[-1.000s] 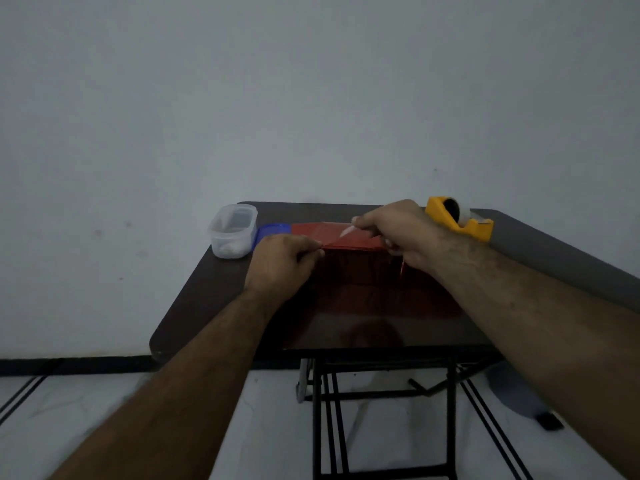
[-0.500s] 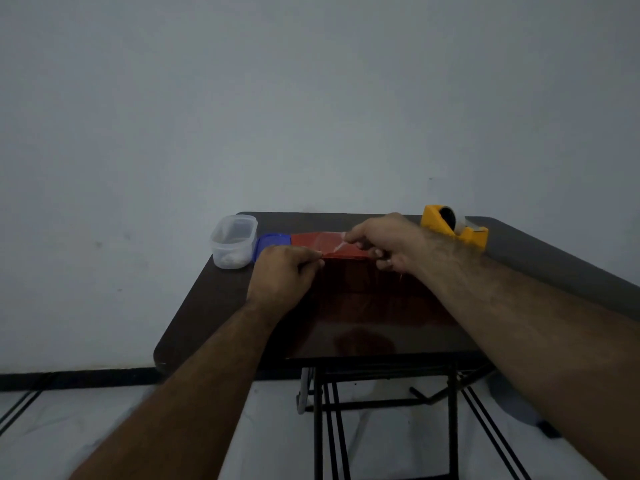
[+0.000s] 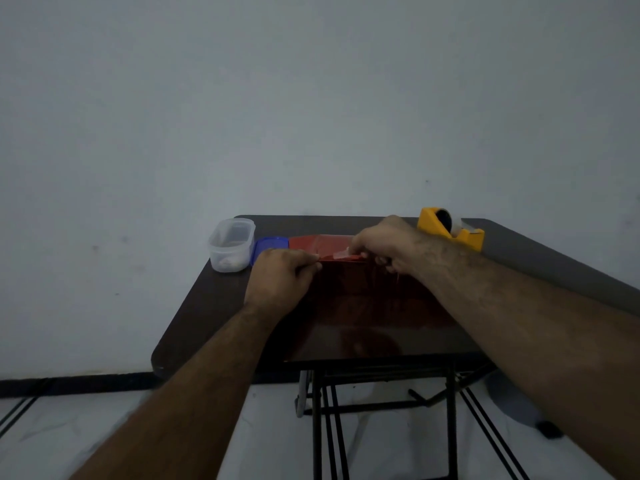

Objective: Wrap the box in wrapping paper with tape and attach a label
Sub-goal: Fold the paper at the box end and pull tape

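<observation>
A box covered in red wrapping paper (image 3: 322, 242) lies in the middle of the dark table (image 3: 207, 306), its near side in shadow. My left hand (image 3: 278, 282) grips the paper's edge on the box's top left. My right hand (image 3: 388, 242) pinches a strip of clear tape (image 3: 341, 254) and holds it down against the paper seam on top. A yellow tape dispenser (image 3: 450, 232) stands at the table's back right, just behind my right hand. No label is visible.
A clear plastic container (image 3: 231, 245) stands at the back left, with a blue lid (image 3: 268, 245) lying beside it against the box. The table stands against a plain wall. Its black folding legs (image 3: 322, 410) show below the front edge.
My right hand has moved left and lower, bringing the tape strip down onto the paper seam. My left hand has stayed on the paper edge.
</observation>
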